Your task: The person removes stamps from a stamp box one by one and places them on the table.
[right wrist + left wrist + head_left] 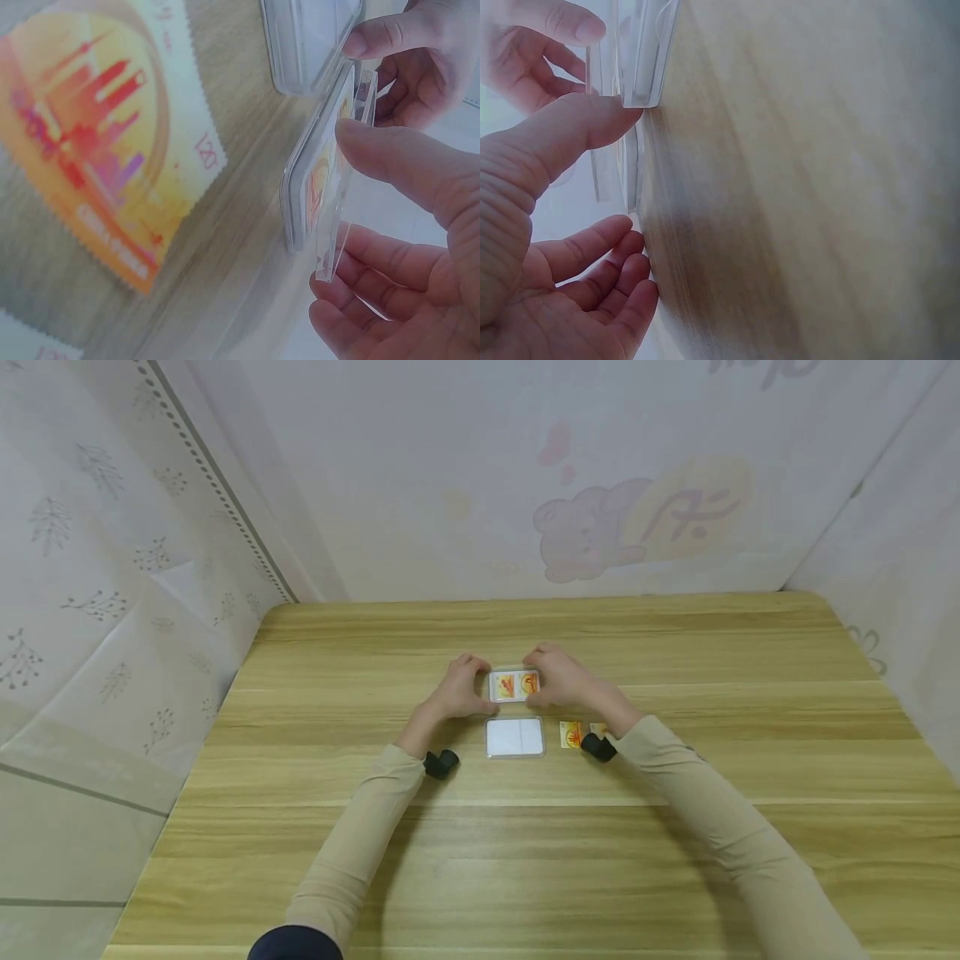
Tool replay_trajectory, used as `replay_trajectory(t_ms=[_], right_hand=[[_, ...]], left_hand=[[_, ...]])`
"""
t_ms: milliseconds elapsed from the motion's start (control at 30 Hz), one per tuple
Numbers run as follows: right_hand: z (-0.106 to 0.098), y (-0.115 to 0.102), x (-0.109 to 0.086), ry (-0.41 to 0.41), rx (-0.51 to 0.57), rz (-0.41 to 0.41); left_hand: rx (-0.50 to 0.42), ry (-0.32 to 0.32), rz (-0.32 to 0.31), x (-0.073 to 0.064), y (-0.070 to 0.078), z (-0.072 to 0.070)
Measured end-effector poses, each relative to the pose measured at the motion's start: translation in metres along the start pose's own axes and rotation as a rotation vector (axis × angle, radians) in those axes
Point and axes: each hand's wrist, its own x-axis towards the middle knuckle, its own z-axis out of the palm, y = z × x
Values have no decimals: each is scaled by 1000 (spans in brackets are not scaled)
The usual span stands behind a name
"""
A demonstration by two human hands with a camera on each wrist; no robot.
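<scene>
A small clear case with two orange-and-yellow stamps on a white insert lies at the table's middle. My left hand holds its left end, thumb at the near edge and index finger at the far edge. With thumb and fingers, my right hand grips a clear lid by its edges; the lid stands slightly tilted over the stamps. Nearer to me is a second clear case with a plain white insert. Beside it on the right lies a loose stamp with a city skyline.
Another stamp lies partly hidden under my right wrist. Black wrist mounts hang below both forearms, close to the wooden table. Printed curtains hang behind the table and at its sides.
</scene>
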Motion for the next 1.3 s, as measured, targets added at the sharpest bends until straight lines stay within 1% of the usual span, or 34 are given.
replay_trajectory(t_ms=[133, 433, 667, 967, 1133, 1300], right_hand=[[-2, 2, -4, -2, 11, 14], [-10, 4, -14, 7, 33, 12], [-11, 12, -17, 11, 5, 11], [-17, 22, -25, 2, -14, 54], [-18, 28, -29, 11, -32, 53], [-18, 33, -35, 22, -24, 52]], left_hand=[[-6, -2, -3, 0, 0, 0], [1, -5, 1, 0, -1, 0], [3, -3, 11, 0, 0, 0], [-6, 4, 14, 0, -1, 0], [1, 8, 13, 0, 0, 0], [6, 3, 9, -1, 1, -1]])
